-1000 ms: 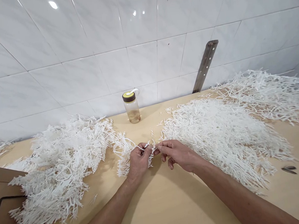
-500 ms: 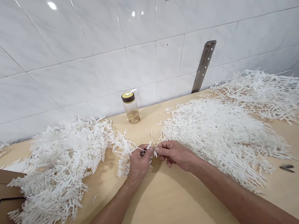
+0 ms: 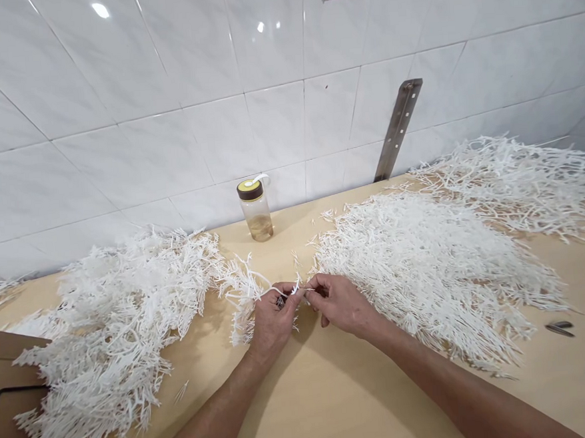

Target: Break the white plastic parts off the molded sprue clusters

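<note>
My left hand (image 3: 273, 322) is closed in a pinch on a white branched plastic stem (image 3: 296, 287), whose thin tail curves off to the left. Against its tip, my right hand (image 3: 342, 303) pinches a thin white sprig (image 3: 309, 289), and the fingertips of both hands almost meet. A small cluster of white branched pieces (image 3: 240, 316) lies just left of my left hand. Beside my right hand spreads a broad heap of loose white sprigs (image 3: 426, 263). Dark bits show inside my left fingers, too small to make out.
A tangled white pile (image 3: 124, 317) covers the table's left side, near a brown box (image 3: 13, 372). More white stems (image 3: 525, 183) lie back right. A lidded bottle (image 3: 257, 215) stands by the tiled wall, where a metal strip (image 3: 399, 128) leans. Small snips (image 3: 559, 328) lie at right.
My right hand has turned slightly, its fingers curling in closer, and a thin sprig now shows between its fingertips. My left hand keeps its hold on the stem almost unmoved.
</note>
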`<state>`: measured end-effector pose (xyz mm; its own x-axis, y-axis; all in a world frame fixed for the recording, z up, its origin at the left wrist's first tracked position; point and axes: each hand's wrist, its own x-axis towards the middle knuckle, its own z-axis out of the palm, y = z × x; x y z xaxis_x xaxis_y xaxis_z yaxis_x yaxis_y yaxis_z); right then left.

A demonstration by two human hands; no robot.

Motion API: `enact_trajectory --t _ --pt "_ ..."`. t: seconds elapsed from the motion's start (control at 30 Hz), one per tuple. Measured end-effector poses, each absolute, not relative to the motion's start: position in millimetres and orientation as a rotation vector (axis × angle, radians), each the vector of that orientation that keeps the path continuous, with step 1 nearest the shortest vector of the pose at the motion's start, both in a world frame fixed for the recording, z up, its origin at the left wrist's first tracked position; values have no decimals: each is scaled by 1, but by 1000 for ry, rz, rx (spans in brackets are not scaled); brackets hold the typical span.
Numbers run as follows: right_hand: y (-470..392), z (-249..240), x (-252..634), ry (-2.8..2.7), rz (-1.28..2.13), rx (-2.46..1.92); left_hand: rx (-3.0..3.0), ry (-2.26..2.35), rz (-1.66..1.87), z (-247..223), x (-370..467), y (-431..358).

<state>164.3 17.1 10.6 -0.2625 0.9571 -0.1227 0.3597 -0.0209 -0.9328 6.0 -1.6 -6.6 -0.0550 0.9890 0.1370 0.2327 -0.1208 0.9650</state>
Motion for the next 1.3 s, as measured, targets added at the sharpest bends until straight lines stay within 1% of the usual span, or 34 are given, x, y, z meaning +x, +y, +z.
enact_trajectory --t 0.13,0.3,0.43,0.67,0.77,0.93,1.03,1.13,1.2,1.23,1.3 --pt "14 11 163 -1718 1299 -1407 1555 1474 1213 -6 4 -3" --pt "15 9 157 -1684 1383 -1541 1747 1441 1235 -7 2 -6" --pt "15 5 153 -1760 1228 -1572 1787 1441 1245 -8 0 -5" --pt "12 -1 156 -1853 1060 -1486 1652 1420 1064 -5 0 -1" --pt "12 0 159 -1857 1099 -1464 1717 1409 1044 -4 -1 1" --pt "12 4 160 -1889 1110 -1458 1878 1476 1119 -7 -2 -1" --pt "13 9 156 -1821 1252 -1471 2005 1438 1184 -9 -1 -4" --pt "15 11 151 -1662 1505 -1488 1907 1461 1265 -7 1 -6" --pt "16 8 149 -1590 1583 -1505 1742 1483 1286 -5 3 -7" --pt "17 6 150 -1576 1551 -1523 1656 1475 1291 -3 4 -7" --pt "19 2 153 -1593 1336 -1580 1510 1430 1290 -1 5 -6"
